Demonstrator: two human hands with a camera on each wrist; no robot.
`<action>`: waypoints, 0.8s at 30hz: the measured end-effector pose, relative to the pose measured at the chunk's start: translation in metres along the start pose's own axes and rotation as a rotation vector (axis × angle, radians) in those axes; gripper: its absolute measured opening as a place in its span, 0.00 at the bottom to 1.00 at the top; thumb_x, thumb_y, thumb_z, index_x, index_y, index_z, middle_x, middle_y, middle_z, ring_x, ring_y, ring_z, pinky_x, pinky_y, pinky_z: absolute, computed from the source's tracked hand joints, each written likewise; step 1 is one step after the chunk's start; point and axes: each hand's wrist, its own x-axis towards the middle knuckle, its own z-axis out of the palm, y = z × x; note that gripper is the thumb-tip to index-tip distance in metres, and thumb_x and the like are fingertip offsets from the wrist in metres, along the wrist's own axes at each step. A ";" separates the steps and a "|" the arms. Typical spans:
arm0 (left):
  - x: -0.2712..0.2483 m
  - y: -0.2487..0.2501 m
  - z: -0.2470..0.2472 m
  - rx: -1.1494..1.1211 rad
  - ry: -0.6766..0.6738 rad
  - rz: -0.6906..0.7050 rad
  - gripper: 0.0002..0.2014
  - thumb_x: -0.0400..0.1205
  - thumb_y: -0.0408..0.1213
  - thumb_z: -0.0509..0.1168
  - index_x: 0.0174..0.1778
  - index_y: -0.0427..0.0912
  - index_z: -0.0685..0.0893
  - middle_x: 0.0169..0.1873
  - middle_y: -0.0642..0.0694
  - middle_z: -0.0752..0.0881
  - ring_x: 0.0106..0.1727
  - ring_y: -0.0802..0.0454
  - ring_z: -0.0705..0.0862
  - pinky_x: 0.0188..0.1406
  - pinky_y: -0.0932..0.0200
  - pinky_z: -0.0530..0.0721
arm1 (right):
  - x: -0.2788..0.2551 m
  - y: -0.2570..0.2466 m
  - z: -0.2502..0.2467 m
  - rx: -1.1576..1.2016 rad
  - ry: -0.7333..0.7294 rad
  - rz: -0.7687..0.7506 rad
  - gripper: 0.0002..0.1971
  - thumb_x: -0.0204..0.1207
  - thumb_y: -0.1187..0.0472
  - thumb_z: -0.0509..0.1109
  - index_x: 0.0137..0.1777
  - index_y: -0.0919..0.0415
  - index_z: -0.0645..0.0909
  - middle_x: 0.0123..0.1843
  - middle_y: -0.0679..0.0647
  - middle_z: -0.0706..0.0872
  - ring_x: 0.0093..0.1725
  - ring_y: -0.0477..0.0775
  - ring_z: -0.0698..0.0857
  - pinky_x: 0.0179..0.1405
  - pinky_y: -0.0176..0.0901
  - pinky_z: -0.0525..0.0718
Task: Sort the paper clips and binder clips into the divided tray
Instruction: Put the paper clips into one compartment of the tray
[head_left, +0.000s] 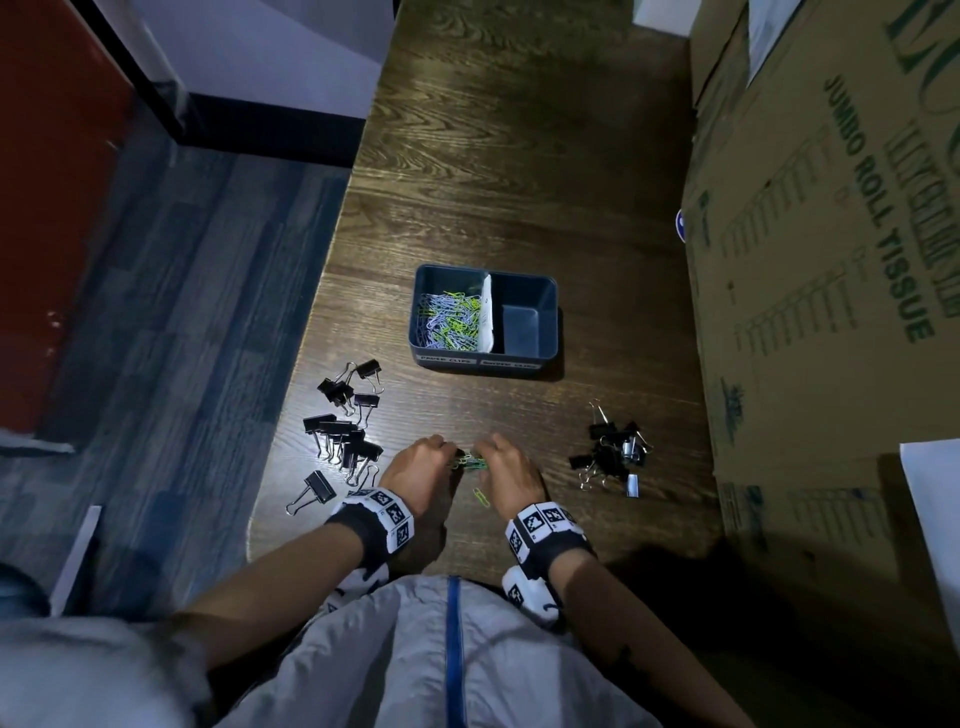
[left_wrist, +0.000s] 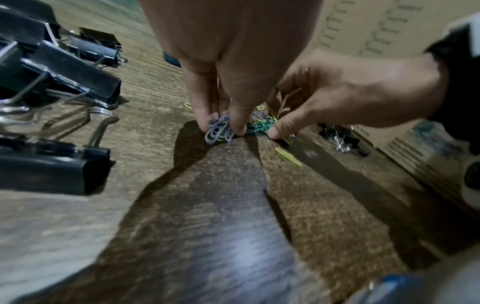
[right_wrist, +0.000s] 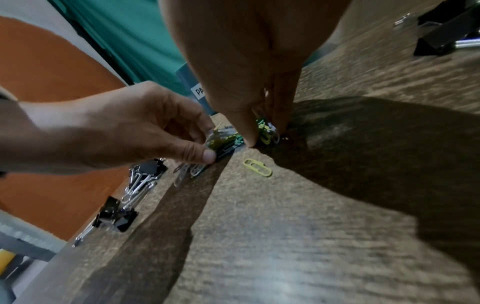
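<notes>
1. Head view is showing the table (head_left: 519, 182), with the divided tray (head_left: 549, 358) sitting at centre: its 9 o'clock compartment is holding purple and green paper clips (head_left: 449, 322); its 3 o'clock compartment is showing nothing inside.
2. Binder clips (head_left: 343, 431) are lying at 8 o'clock of the tray, a second heap (head_left: 613, 454) at 4 o'clock; neither is sorted.
3. Left hand (head_left: 415, 470) and right hand (head_left: 506, 470) are each pinching one small clip bundle (head_left: 467, 462) at 6 o'clock.
4. Risk: the tangled bundle is likely shedding clips on lifting; one stray clip (head_left: 482, 496) is already lying loose.
</notes>
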 end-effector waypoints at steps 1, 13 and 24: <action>0.000 -0.002 -0.002 -0.025 0.016 0.003 0.10 0.78 0.29 0.67 0.55 0.41 0.83 0.45 0.45 0.82 0.46 0.46 0.83 0.40 0.61 0.72 | 0.001 0.001 -0.001 0.006 0.005 -0.003 0.20 0.75 0.75 0.64 0.63 0.57 0.84 0.65 0.57 0.82 0.60 0.66 0.84 0.54 0.58 0.86; -0.001 -0.007 -0.059 -0.339 0.273 0.088 0.04 0.82 0.30 0.68 0.48 0.42 0.87 0.40 0.53 0.85 0.37 0.65 0.82 0.35 0.72 0.82 | 0.000 0.016 -0.021 0.159 -0.083 0.131 0.15 0.73 0.67 0.80 0.59 0.54 0.90 0.58 0.57 0.92 0.51 0.58 0.91 0.55 0.54 0.89; 0.082 0.013 -0.174 -0.329 0.528 -0.021 0.11 0.80 0.42 0.72 0.55 0.43 0.87 0.44 0.42 0.91 0.46 0.46 0.89 0.49 0.49 0.88 | 0.019 -0.036 -0.126 0.211 0.038 -0.040 0.10 0.68 0.69 0.82 0.45 0.55 0.89 0.53 0.55 0.88 0.53 0.55 0.86 0.58 0.52 0.87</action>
